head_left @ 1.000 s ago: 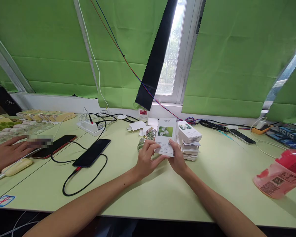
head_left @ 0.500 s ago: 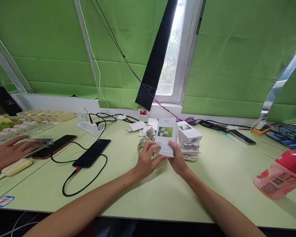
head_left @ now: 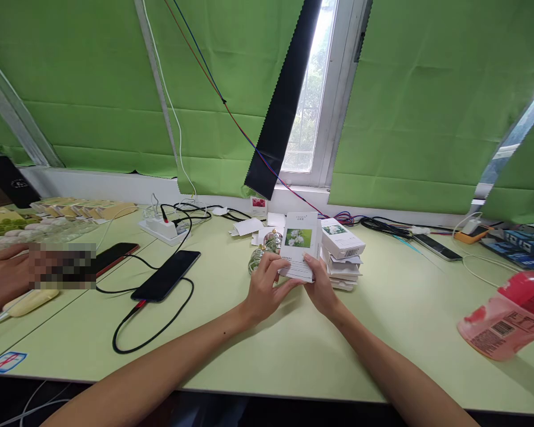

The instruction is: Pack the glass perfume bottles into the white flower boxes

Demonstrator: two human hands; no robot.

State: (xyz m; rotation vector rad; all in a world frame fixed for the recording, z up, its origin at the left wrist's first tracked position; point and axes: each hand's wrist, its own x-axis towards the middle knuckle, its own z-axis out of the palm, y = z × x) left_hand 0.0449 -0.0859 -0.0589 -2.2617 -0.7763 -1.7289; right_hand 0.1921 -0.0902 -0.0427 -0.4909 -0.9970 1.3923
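A small white carton (head_left: 299, 244) with a green flower picture stands upright above the pale green table (head_left: 293, 344). Both my hands grip its lower end: my left hand (head_left: 266, 289) from the left, my right hand (head_left: 320, 287) from the right. Just behind the carton lies a stack of similar white cartons (head_left: 342, 252), some flattened. A small glass bottle (head_left: 262, 252) shows behind my left hand, partly hidden by it.
A black phone (head_left: 165, 276) on a looped black cable and a power strip (head_left: 162, 228) lie to the left. Another person's hand (head_left: 4, 276) rests at the far left by a dark red phone (head_left: 111, 256). A pink plastic container (head_left: 505, 323) lies at the right.
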